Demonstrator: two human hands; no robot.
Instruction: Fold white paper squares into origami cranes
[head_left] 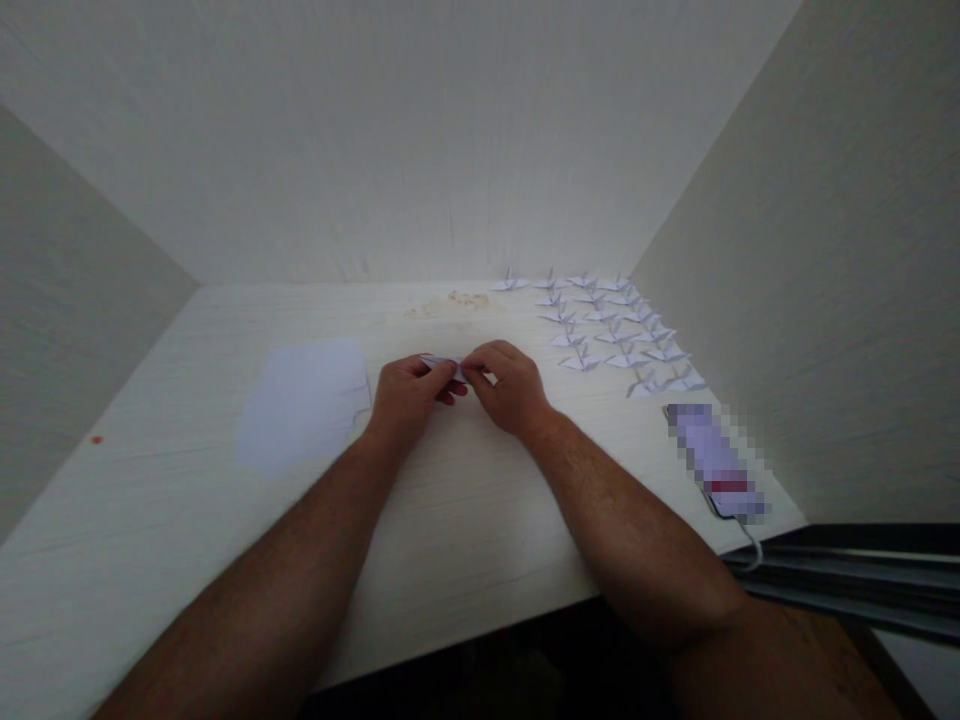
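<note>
My left hand (409, 395) and my right hand (506, 385) meet at the middle of the pale wooden table (450, 520). Both pinch one small folded piece of white paper (448, 366) between fingertips and thumbs. Most of the paper is hidden by the fingers, so its shape is unclear. A small stack of flat white paper sheets (304, 400) lies just left of my left hand.
Several finished white paper cranes (611, 330) stand in rows at the back right. A blurred-out phone (716, 460) with a cable lies near the right edge. Walls enclose the table on three sides. A faint stain (450, 302) marks the back, and a red dot (96, 439) the left.
</note>
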